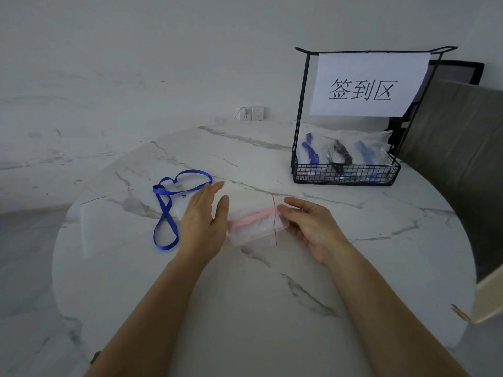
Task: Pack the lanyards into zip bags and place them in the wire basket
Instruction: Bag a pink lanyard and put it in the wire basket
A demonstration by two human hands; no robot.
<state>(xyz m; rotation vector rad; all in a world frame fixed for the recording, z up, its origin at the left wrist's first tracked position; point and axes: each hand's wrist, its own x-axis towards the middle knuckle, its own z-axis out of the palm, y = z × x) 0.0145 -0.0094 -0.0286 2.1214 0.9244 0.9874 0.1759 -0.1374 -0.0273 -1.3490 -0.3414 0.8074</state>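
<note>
Zip bag: a clear zip bag (255,233) lies flat on the marble table (245,308), between the two hands, with its red seal line (275,221) toward the right end.
Pink lanyard: a pink lanyard (245,220) is folded inside this bag.
Left hand: the left hand (202,221) rests on the left part of the bag, fingers straight and together.
Right hand: the right hand (310,227) pinches the bag's right end between thumb and fingers, just beside the red line.
Blue lanyard: a blue lanyard (166,210) lies loose on the table, left of the left hand.
Wire basket: the black wire basket (345,175) stands at the back right of the table, well apart from the hands.
Basket content: packed bags (340,151) with blue and black lanyards stand inside it.
Sign: a white paper sign (367,85) hangs on the basket's tall frame.
</note>
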